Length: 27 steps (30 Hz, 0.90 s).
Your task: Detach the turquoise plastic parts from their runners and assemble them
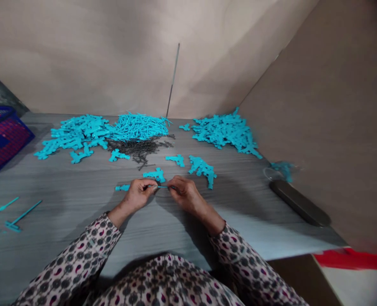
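Observation:
My left hand (141, 192) and my right hand (185, 194) meet near the middle of the table, both closed in a pinch. A thin turquoise plastic stick (162, 186) spans the gap between their fingertips; its ends are hidden by the fingers. Just beyond my hands lies a turquoise gun-shaped plastic piece (154, 174). Another turquoise piece (122, 188) pokes out beside my left hand, partly covered by it. Past my right hand are a single gun-shaped piece (175, 160) and a small cluster of such pieces (202, 167).
Along the back wall sit a left heap of gun-shaped pieces (76, 134), a heap of thin turquoise sticks (140, 126), small dark thin parts (134, 147) and a right heap (225, 131). A blue basket (8, 144) stands left, a dark elongated object (298, 203) right. Loose sticks (24, 214) lie left.

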Motion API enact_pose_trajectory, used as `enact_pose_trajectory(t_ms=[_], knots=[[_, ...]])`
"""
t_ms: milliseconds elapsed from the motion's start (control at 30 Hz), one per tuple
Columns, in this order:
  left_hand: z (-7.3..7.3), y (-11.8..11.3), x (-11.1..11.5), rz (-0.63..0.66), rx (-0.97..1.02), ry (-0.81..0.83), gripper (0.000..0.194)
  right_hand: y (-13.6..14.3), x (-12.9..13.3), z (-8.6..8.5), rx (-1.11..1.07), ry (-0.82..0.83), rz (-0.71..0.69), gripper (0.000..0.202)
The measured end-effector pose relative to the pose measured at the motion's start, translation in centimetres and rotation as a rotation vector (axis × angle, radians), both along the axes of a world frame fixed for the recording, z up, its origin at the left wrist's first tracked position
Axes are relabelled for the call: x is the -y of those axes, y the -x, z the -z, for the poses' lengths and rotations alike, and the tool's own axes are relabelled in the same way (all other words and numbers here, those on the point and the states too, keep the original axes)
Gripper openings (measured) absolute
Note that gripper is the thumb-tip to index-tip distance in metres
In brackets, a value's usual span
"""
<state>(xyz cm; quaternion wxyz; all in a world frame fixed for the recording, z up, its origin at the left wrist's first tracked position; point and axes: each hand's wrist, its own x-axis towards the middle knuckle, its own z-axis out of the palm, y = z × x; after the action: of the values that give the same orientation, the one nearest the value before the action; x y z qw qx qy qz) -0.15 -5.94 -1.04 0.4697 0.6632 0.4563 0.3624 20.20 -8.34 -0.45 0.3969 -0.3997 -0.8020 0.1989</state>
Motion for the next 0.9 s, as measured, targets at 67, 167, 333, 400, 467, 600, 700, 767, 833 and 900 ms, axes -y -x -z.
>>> enact_pose_trajectory(t_ms=[67,167,333,400,467,600,700,767,833,900], knots=[[0.1,0.0,-0.1,0.004,0.013,0.007,0.021,0.1,0.0,0.2,0.013,0.001,0.015,0.019],[0.2,-0.2,-0.3,0.000,0.041,0.015,0.022,0.2,-0.3,0.5,0.045,-0.040,0.044,0.018],[0.4,0.1,-1.0,-0.115,0.017,-0.038,0.024,0.5,-1.7,1.2,-0.034,-0.041,0.021,0.017],[0.5,0.8,-1.5,-0.163,-0.007,-0.077,0.024,0.5,-2.6,1.5,-0.081,-0.011,0.019,0.016],[0.6,2.0,-2.2,-0.214,-0.043,-0.147,0.024,0.5,-3.7,1.8,-0.098,0.009,0.021,0.017],[0.9,4.1,-3.2,-0.268,-0.193,-0.352,0.020,0.2,-6.1,2.4,-0.049,0.008,0.016,0.018],[0.8,4.4,-3.4,-0.190,-0.316,-0.463,0.018,0.3,-7.5,2.5,-0.002,0.040,-0.007,0.017],[0.5,4.2,-3.3,-0.152,-0.398,-0.511,0.016,0.4,-7.9,2.6,0.013,0.049,-0.030,0.018],[0.3,3.8,-3.2,-0.135,-0.477,-0.526,0.015,0.6,-8.0,2.6,0.013,0.037,-0.043,0.020],[0.2,3.5,-3.2,-0.120,-0.535,-0.515,0.014,0.6,-8.0,2.7,0.006,0.027,-0.048,0.021]])
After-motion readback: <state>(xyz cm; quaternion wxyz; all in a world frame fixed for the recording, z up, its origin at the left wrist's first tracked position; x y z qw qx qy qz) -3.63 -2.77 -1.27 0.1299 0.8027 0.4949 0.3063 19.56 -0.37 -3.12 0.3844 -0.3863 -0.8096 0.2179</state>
